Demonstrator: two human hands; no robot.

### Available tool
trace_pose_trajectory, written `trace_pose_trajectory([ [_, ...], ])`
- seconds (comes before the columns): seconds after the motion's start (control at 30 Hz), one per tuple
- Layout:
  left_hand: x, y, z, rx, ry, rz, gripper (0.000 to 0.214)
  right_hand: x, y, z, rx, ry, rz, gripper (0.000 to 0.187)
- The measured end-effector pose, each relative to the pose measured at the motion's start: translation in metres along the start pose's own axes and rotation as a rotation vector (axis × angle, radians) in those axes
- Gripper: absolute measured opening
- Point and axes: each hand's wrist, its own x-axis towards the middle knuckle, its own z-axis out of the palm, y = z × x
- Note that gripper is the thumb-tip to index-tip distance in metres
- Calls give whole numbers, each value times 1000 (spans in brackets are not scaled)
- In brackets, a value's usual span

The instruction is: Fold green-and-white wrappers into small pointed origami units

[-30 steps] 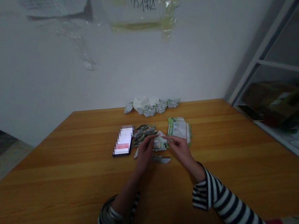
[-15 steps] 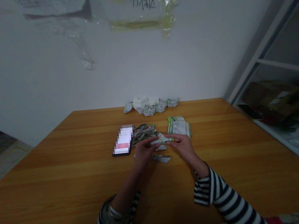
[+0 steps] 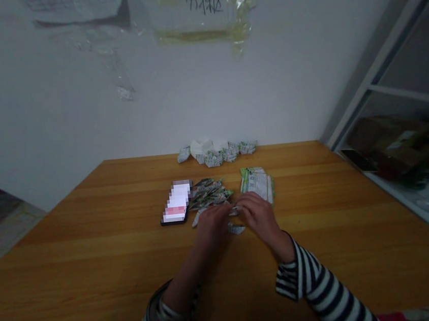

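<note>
My left hand (image 3: 212, 226) is low over the table with its fingers bent and closed, fingertips close to those of my right hand. The right hand (image 3: 258, 215) is closed too, its thumb and fingers pinched together. A bit of pale printed wrapper (image 3: 233, 211) shows between the fingertips; whether it is gripped or lies on the table I cannot tell. Just beyond sits a pile of folded, printed wrapper strips (image 3: 207, 194), green at its right end. A loose strip (image 3: 237, 228) lies on the table, partly hidden by my left hand.
Left of the pile lies a phone (image 3: 177, 201) with a lit, blurred screen. Flat green-and-white packets (image 3: 257, 182) are stacked at the right. Crumpled printed wrappers (image 3: 214, 157) line the back of the wooden table (image 3: 325, 261). A shelf with boxes (image 3: 388, 137) stands at the right.
Both hands have lowered slightly and drawn together. The white-and-green piece stretched between them is no longer visible there. A green end now shows at the pile's right side.
</note>
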Motion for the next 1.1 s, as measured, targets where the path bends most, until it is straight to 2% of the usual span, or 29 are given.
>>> trace_pose_trajectory([
  [0.17, -1, -1, 1, -28, 2, -88, 40, -4, 2, 2, 47, -60, 70, 23],
  [0.33, 2, -5, 3, -238, -71, -87, 33, -4, 15, -1, 94, 10, 183, 25],
  [0.43, 0, -10, 4, -181, -37, -158, 29, -2, 15, -1, 152, 22, 227, 24],
  [0.53, -2, -11, 4, -162, 27, -174, 38, 1, 10, 1, 167, 131, 306, 21],
  [0.6, -1, -8, 3, -198, 40, -175, 44, 3, 8, 3, 178, 178, 377, 26],
  [0.73, 3, 5, 2, -408, -44, -122, 41, 3, 12, 10, 480, 86, 505, 25],
  [0.8, 4, 10, 1, -503, -60, -125, 36, 2, 16, 13, 589, 42, 524, 24],
  [0.87, 5, 12, 1, -517, -73, -140, 35, 2, 19, 13, 605, 16, 531, 24],
  [1.1, 7, 12, 3, -543, -84, -181, 35, 3, 12, 8, 496, 19, 458, 42],
])
